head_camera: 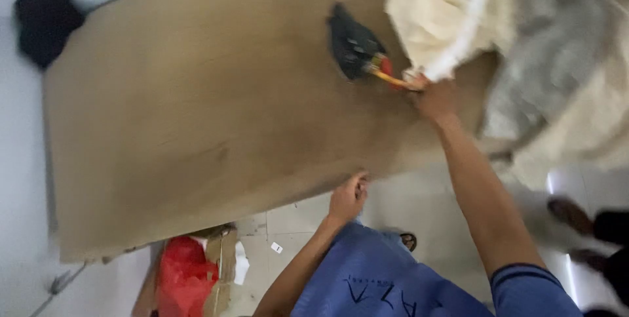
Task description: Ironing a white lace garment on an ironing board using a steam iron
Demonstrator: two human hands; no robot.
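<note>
While your left hand (pixel 347 198) rests curled on the near edge of the counter (pixel 190 114), its fingers folded over the rim and holding nothing else, your right hand (pixel 434 97) reaches far across the board to the bundle of cloth. That right hand is closed, and it sits right where a white rolled edge of the cream cloth (pixel 445 15) meets the yellow and red cord end (pixel 386 74) of the black iron (pixel 354 45); the blur keeps me from telling which of the two your fingers pinch, or whether both. You can see the iron lying on the counter just to the left of that hand, its pointed end turned away from you, its cord end touching your fingertips. The cream cloth is heaped over the far right corner of the counter and hangs off it, with a grey cloth (pixel 557 48) lying against it on the right.

At the far left corner a black rounded object (pixel 44 23) sits beside the counter's end. Below the near edge, on the tiled floor (pixel 308 225), a red bag (pixel 185 277) stands in an open cardboard box (pixel 219 271). Your blue garment (pixel 373 277) fills the bottom of the view, and another person's dark shoe (pixel 569 212) shows at the right.
</note>
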